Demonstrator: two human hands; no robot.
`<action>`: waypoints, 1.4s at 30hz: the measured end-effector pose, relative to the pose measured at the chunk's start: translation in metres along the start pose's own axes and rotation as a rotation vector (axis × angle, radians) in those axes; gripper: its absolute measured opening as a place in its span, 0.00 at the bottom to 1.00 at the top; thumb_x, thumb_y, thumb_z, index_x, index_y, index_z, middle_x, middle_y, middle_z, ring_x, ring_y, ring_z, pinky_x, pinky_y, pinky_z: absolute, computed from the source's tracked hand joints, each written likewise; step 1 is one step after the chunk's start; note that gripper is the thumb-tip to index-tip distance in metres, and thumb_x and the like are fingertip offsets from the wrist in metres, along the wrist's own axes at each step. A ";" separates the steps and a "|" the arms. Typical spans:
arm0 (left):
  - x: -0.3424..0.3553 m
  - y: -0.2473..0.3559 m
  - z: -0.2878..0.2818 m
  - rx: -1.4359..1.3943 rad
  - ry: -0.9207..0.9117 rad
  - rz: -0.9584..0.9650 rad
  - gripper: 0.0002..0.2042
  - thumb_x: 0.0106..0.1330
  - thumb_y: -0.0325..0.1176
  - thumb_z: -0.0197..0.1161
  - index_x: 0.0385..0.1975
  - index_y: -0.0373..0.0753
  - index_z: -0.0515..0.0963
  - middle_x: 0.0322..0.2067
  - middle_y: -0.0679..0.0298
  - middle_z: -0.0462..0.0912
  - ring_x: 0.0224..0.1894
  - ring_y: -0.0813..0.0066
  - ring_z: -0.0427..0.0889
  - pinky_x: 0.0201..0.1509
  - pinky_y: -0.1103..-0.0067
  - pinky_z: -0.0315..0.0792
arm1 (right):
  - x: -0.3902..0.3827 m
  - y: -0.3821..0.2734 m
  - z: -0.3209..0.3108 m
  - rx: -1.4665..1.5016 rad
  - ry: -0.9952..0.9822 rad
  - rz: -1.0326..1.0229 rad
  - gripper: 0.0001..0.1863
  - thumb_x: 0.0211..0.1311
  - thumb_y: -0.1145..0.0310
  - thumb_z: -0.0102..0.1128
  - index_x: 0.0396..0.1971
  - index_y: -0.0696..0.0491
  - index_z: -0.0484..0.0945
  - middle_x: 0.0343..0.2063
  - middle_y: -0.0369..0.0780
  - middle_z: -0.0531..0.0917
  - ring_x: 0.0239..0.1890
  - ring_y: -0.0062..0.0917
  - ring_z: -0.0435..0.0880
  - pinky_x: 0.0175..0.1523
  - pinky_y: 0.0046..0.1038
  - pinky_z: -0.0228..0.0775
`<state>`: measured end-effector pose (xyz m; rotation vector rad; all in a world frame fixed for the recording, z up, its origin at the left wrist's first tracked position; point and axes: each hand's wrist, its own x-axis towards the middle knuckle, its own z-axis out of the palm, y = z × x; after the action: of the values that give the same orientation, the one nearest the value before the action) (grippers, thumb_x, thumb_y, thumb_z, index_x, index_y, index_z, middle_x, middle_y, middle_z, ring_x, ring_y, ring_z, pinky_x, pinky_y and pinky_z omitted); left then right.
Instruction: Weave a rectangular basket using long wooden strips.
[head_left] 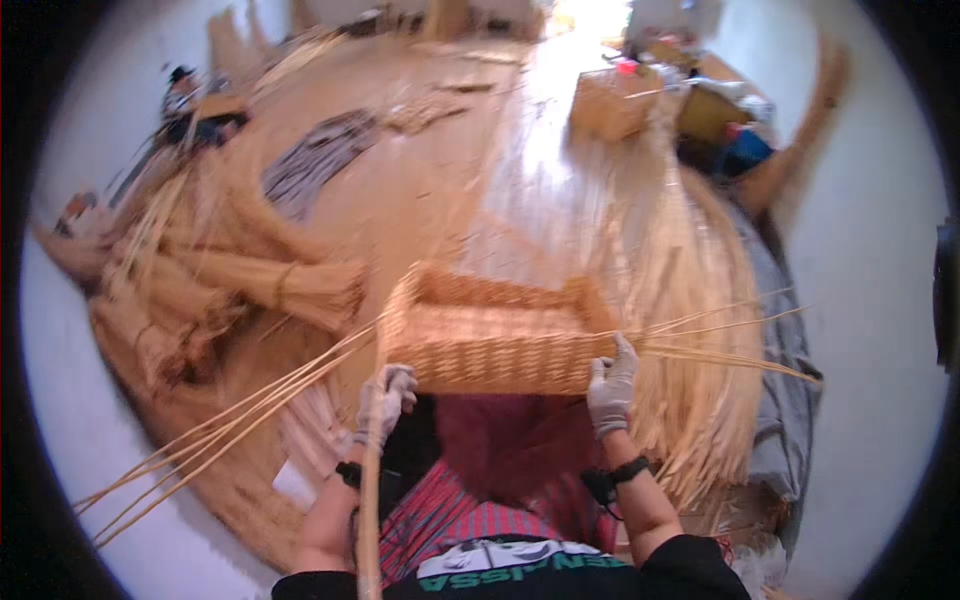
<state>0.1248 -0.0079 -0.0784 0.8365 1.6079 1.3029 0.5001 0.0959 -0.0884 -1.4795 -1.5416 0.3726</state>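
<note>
A rectangular woven basket [500,365] of pale tan strips is held level in front of my body, with several long thin rods sticking out from both sides. My left hand [385,400], in a pale glove, is closed on its lower left corner. A flat pale strip [372,500] runs down from the basket past that hand. My right hand [612,390], gloved the same way, grips the basket at its right end, thumb and fingers on the woven wall. Maroon cloth [500,430] lies over my lap beneath it.
Reed bundles [310,292] pile at left; long loose splints [700,420] spread at right beside a grey sheet [780,430]. Farther off are grey cloth [315,160] on the floor, a box [610,105], cluttered containers [720,110] and what looks like a person [182,98] at back left.
</note>
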 end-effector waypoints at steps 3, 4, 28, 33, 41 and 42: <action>-0.008 -0.006 -0.059 -0.204 0.448 -0.010 0.08 0.71 0.31 0.65 0.45 0.36 0.78 0.31 0.67 0.83 0.24 0.84 0.78 0.25 0.84 0.73 | -0.040 -0.056 0.053 0.207 -0.354 -0.087 0.19 0.63 0.75 0.63 0.55 0.51 0.78 0.54 0.42 0.81 0.51 0.30 0.83 0.55 0.31 0.76; -0.011 -0.006 -0.067 -0.250 0.476 0.191 0.11 0.67 0.31 0.69 0.45 0.36 0.79 0.33 0.68 0.83 0.28 0.83 0.80 0.32 0.82 0.76 | -0.049 -0.081 0.072 0.192 -0.645 -0.227 0.15 0.64 0.71 0.63 0.51 0.46 0.82 0.50 0.40 0.84 0.51 0.32 0.84 0.54 0.31 0.77; -0.035 0.015 -0.065 -0.555 -0.047 0.539 0.20 0.67 0.25 0.65 0.58 0.32 0.73 0.51 0.60 0.79 0.52 0.71 0.79 0.56 0.76 0.76 | -0.108 -0.271 0.120 0.504 -0.667 -0.815 0.24 0.56 0.65 0.67 0.53 0.54 0.77 0.51 0.49 0.81 0.54 0.43 0.80 0.57 0.42 0.73; -0.040 0.060 -0.101 -0.038 -0.289 0.487 0.21 0.61 0.14 0.59 0.56 0.32 0.75 0.53 0.56 0.80 0.60 0.68 0.77 0.69 0.75 0.67 | -0.097 -0.292 0.112 0.697 -1.072 -1.042 0.25 0.59 0.41 0.60 0.41 0.49 0.81 0.31 0.41 0.82 0.40 0.41 0.81 0.44 0.43 0.72; 0.018 0.107 -0.049 0.375 -0.296 0.471 0.23 0.66 0.28 0.66 0.60 0.35 0.72 0.28 0.69 0.81 0.30 0.81 0.80 0.40 0.81 0.77 | -0.100 -0.306 0.097 0.722 -1.088 -1.003 0.13 0.52 0.56 0.65 0.22 0.50 0.78 0.20 0.44 0.80 0.30 0.43 0.82 0.40 0.41 0.73; 0.024 0.104 -0.044 0.156 -0.226 0.532 0.21 0.71 0.34 0.63 0.61 0.35 0.71 0.15 0.77 0.68 0.18 0.86 0.68 0.28 0.81 0.71 | -0.102 -0.308 0.094 0.604 -1.082 -0.967 0.14 0.53 0.56 0.64 0.21 0.51 0.77 0.19 0.44 0.80 0.29 0.44 0.82 0.41 0.42 0.73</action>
<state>0.0727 0.0201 0.0211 1.5270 1.3654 1.3843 0.2212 -0.0302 0.0546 0.1320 -2.4257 1.0011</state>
